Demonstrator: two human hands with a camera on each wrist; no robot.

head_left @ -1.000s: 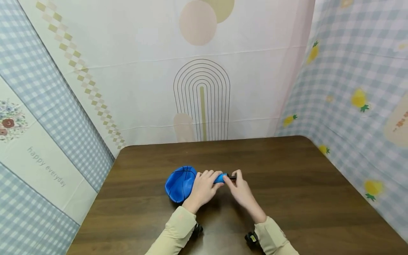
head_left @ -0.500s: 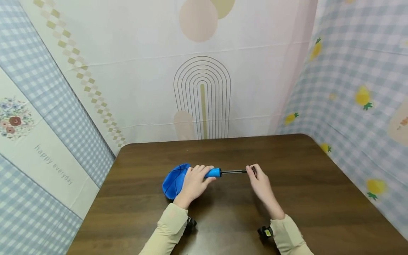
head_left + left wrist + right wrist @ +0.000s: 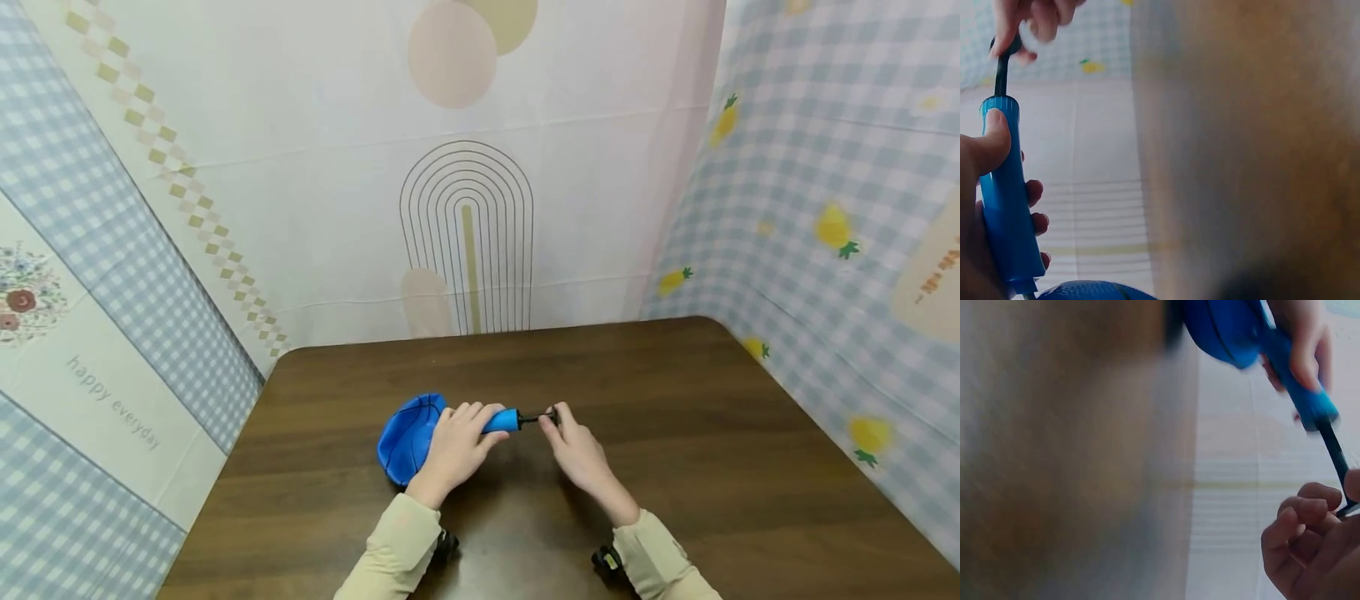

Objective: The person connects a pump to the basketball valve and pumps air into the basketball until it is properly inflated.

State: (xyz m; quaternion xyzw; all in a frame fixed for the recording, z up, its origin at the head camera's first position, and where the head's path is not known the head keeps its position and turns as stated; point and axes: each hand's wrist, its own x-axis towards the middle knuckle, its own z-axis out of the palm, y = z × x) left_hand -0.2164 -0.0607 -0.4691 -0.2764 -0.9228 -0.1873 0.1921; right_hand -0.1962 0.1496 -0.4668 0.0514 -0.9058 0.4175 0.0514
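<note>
A blue hand pump (image 3: pixel 1007 206) lies level in my left hand (image 3: pixel 457 446), whose fingers and thumb wrap round its barrel. From the barrel's right end a dark rod (image 3: pixel 1334 453) sticks out part way. My right hand (image 3: pixel 581 454) pinches the black handle (image 3: pixel 553 414) at the rod's end. Left of the left hand is a blue ball (image 3: pixel 408 442) with black lines, its side caved in and partly hidden by that hand. In the left wrist view the pump's narrow tip points at the ball (image 3: pixel 1097 290); whether it goes in is hard to see.
The brown wooden table (image 3: pixel 712 450) reaches round both hands. A patterned white cloth (image 3: pixel 337 208) hangs behind it, with a checked cloth (image 3: pixel 795 183) on the right. Dark wrist cameras (image 3: pixel 607 560) sit below the sleeves.
The right hand first drew the pump handle out to the right, baring a long rod. Now it has come back left and the rod is shorter. The left hand and ball shifted slightly left.
</note>
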